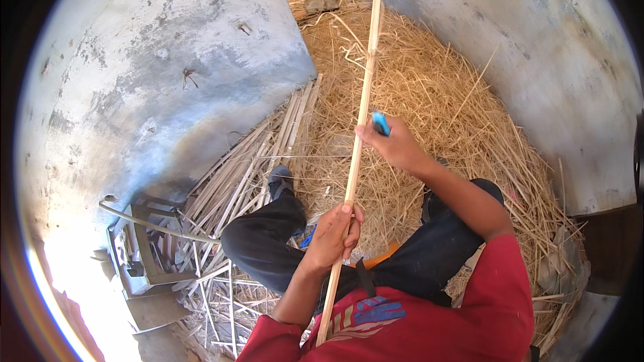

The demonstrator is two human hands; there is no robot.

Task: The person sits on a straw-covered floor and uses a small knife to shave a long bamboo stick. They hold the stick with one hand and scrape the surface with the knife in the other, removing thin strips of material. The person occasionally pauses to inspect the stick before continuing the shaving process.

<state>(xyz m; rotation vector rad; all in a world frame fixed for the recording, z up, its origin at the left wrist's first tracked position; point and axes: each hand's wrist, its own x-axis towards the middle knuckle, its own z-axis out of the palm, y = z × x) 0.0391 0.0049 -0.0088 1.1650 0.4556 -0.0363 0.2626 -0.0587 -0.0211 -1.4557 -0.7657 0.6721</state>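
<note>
A long, thin, pale wood strip (355, 161) is slanting, its far end leaning a bit right. A little blue tool (380, 123) (mostly hiding) is showing just beside the strip's right side.

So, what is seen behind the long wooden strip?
Behind the strip show wood shavings, dark trousers and, lower down, the red shirt. Whatever its width directly covers cannot be seen.

The strip (353, 173) is pale yellow, the tool handle (380, 123) bright blue.
</note>
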